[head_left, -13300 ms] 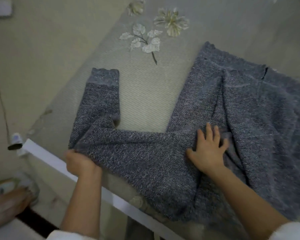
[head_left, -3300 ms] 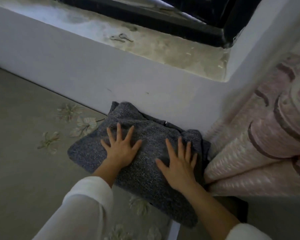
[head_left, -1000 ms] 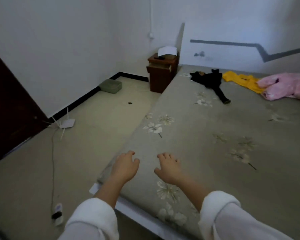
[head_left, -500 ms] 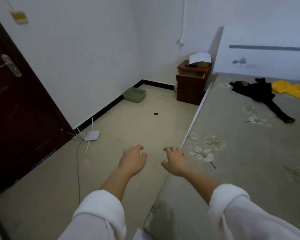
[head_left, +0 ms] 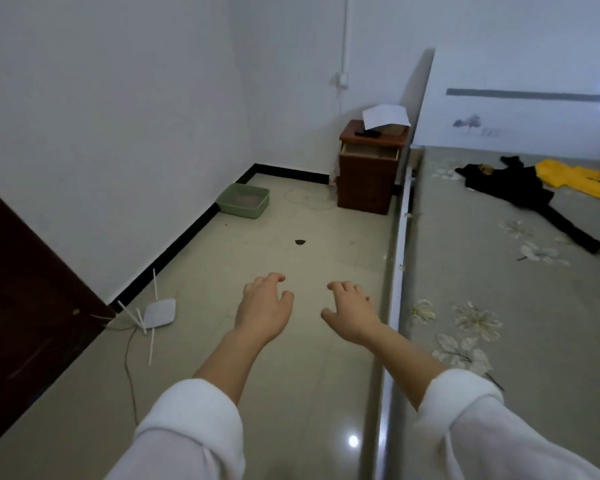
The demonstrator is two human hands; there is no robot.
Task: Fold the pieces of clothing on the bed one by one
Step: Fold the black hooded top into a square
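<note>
Our left hand (head_left: 264, 306) and right hand (head_left: 352, 315) over the floor (head_left: 291, 220), fingers loosely curled and apart, holding nothing, black garment (head_left: 520, 190) and yellow garment (head_left: 582, 178) far right on the bed (head_left: 534, 323)

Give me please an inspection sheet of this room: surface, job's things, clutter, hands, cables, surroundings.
Surface: bed, grey flowered sheet.
Job's things: black garment and yellow garment, unfolded, side by side near the headboard.
Clutter: green tray and dark scrap on the floor.
Hands: left hand and right hand loosely curled, holding nothing, over the floor.
Cables: cable from the router; cord on the wall.
Surroundings: nightstand, drawer open, paper on top; dark door at left.
</note>
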